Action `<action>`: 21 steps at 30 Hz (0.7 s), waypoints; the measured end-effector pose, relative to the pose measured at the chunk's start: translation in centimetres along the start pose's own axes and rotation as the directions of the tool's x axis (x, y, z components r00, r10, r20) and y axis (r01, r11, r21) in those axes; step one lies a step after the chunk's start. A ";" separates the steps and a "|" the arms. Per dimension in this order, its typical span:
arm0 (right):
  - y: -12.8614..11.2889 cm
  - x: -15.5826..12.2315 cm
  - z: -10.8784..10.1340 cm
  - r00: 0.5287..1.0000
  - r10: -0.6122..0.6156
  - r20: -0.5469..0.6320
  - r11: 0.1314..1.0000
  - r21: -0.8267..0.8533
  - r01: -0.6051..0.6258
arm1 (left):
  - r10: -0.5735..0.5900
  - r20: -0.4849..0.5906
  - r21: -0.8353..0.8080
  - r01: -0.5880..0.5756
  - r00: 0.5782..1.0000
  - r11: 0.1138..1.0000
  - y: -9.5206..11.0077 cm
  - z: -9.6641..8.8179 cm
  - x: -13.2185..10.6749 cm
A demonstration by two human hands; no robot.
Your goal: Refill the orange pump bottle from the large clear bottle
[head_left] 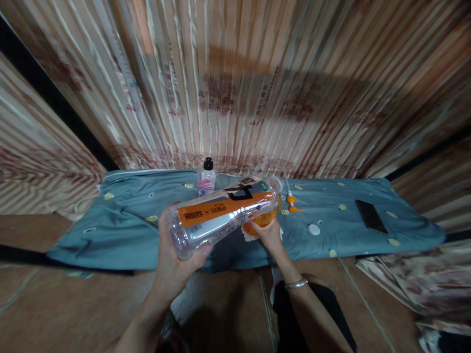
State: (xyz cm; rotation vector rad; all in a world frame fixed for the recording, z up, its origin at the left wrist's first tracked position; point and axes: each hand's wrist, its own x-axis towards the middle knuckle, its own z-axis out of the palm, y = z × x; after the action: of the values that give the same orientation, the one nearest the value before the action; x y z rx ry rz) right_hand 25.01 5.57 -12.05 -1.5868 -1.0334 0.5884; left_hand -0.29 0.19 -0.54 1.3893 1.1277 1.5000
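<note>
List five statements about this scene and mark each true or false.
1. The left hand holds the large clear bottle at its base end. True.
2. The large clear bottle stands upright on the cloth. False: it is tipped on its side in the air, its mouth end over the orange container.
3. The right hand grips the orange container. True.
4. The black phone lies on the left part of the cloth. False: it lies on the right part.
5. The small bottle at the back has a white cap. False: its cap is black.
</note>
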 end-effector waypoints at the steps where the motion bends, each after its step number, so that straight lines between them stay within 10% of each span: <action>1: 0.1 0.0 0.0 1.000 0.002 0.000 1.000 -0.007 -0.002 | -0.012 0.004 -0.008 0.012 1.000 1.000 0.0 0.0 0.0; 21: 0.1 -0.1 -0.2 1.000 -0.010 -0.015 1.000 -0.002 0.010 | -0.032 0.003 -0.056 0.032 0.999 0.998 0.1 0.1 0.2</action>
State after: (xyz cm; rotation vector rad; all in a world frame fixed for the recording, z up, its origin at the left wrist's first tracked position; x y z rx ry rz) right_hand 25.17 5.42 -12.11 -1.5846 -1.0297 0.5682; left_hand -0.21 0.33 -0.42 1.3287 1.0935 1.4961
